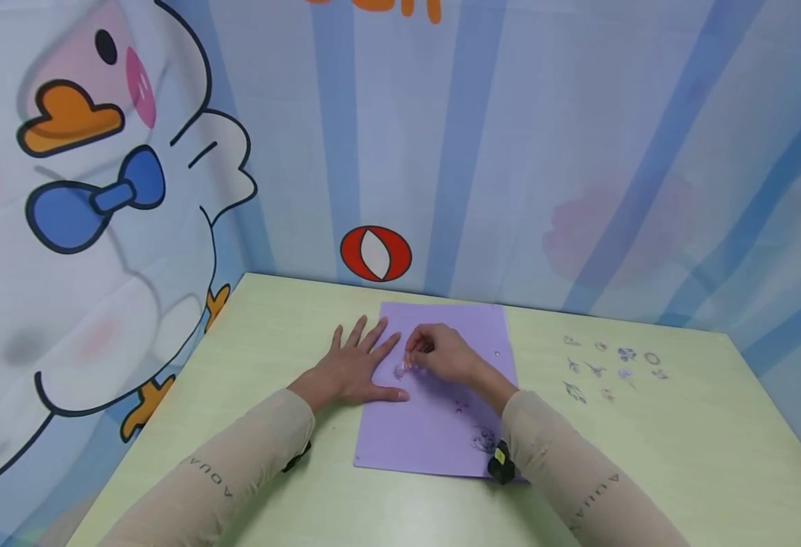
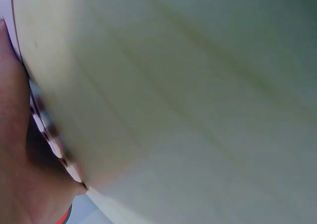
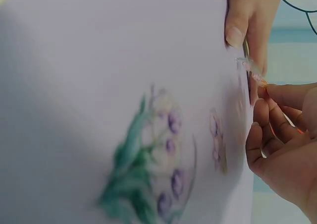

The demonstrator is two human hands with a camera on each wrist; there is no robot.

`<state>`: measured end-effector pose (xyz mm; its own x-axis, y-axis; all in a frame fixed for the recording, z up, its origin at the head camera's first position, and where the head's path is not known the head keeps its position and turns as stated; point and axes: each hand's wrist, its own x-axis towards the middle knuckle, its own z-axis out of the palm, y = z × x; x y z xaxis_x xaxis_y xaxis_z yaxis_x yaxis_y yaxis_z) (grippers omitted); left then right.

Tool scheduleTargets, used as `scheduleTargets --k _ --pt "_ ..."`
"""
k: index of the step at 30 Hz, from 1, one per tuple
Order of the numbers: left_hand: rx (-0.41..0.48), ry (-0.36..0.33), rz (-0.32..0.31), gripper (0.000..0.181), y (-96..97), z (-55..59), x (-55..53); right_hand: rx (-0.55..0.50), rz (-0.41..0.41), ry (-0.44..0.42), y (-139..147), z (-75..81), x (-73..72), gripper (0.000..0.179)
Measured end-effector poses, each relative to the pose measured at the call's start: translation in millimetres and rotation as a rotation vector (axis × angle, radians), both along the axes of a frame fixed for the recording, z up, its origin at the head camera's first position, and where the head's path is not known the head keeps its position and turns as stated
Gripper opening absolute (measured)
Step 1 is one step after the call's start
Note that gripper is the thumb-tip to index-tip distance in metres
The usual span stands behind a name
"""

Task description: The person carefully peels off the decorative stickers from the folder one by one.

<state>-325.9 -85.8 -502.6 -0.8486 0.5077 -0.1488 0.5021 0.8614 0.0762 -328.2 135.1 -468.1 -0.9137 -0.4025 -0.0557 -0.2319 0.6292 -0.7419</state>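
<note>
A purple sheet (image 1: 421, 437) lies on the table under both hands. My left hand (image 1: 354, 370) rests on its left edge, fingers spread out straight. Thumb and fingertips of my right hand (image 1: 444, 353) pinch a small clear sticker (image 1: 402, 369) with pinkish print, right over the sheet. In the right wrist view the sticker (image 3: 251, 69) stands up from the pinching fingers, close to the left hand's thumb (image 3: 235, 35). A sticker of purple flowers with green leaves (image 3: 143, 164) lies flat on the sheet, and a smaller pinkish one (image 3: 217, 140) lies beside it.
Several loose clear stickers (image 1: 597, 370) are spread in rows on the pale yellow table (image 1: 681, 441) to the right of the sheet. A printed cloth (image 1: 400, 152) hangs behind the table. The right wrist's black camera (image 1: 501, 462) overlaps the sheet's lower right corner.
</note>
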Motion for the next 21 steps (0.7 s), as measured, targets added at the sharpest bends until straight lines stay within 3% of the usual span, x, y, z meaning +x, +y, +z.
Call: scheduleTargets --k 7,16,21 --pt "-0.005 -0.007 0.006 0.116 0.3 -1.4 -0.9 0.032 -0.011 0.055 17 12.8 7.2 0.008" --pt "-0.01 -0.011 0.015 0.116 1.5 -1.1 0.6 0.0 0.047 0.192 54 33.1 17.3 0.005" --pt "0.001 -0.012 0.015 0.115 1.9 -0.1 0.2 -0.003 0.015 0.211 81 42.6 21.4 0.005"
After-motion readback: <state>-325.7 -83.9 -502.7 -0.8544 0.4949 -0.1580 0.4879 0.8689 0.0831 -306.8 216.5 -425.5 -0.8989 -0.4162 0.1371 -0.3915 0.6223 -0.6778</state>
